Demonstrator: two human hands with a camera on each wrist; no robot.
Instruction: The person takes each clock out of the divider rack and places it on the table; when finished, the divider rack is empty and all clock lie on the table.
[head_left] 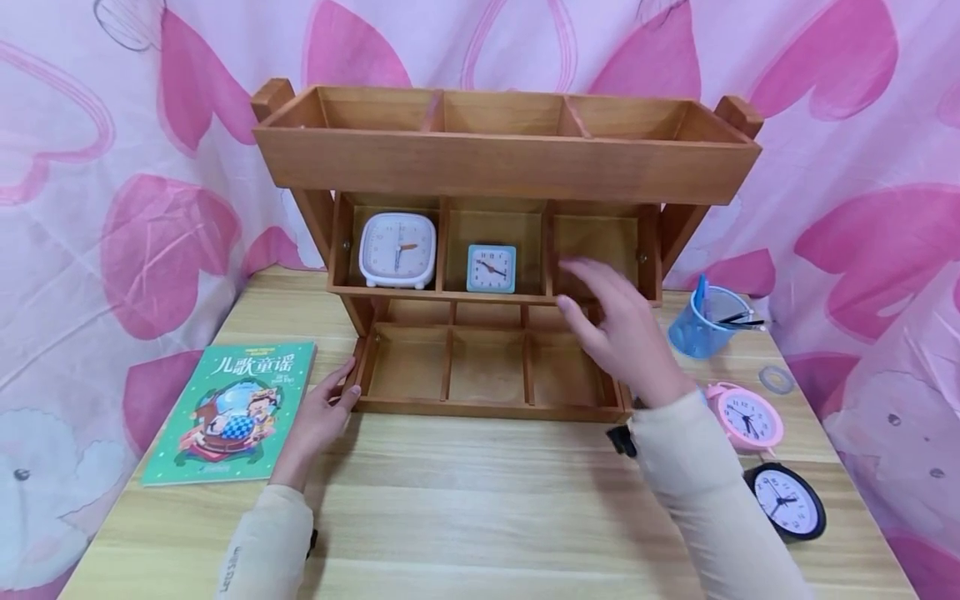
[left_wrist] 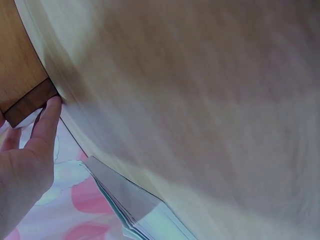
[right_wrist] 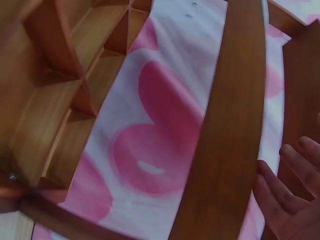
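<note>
Pink-patterned curtain [head_left: 652, 54] backs our table [head_left: 465, 508], bearing a wooden shelf [head_left: 510, 165]; our left hand [head_left: 318, 422], fingers relaxed, touches the shelf's lower left; our right hand [head_left: 622, 333], empty, fingers spread, hovers right of the middle tier's white clock [head_left: 398, 250] and turquoise clock [head_left: 491, 268].

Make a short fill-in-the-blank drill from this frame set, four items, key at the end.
1. The book has a ____ cover.
2. The blue clock sits to the ____ of the white clock.
3. The table clock nearest the pen cup is ____.
4. The hand touching the end of the shelf's bottom row is the ____ one.

Missing words: green; right; pink; left.
</note>
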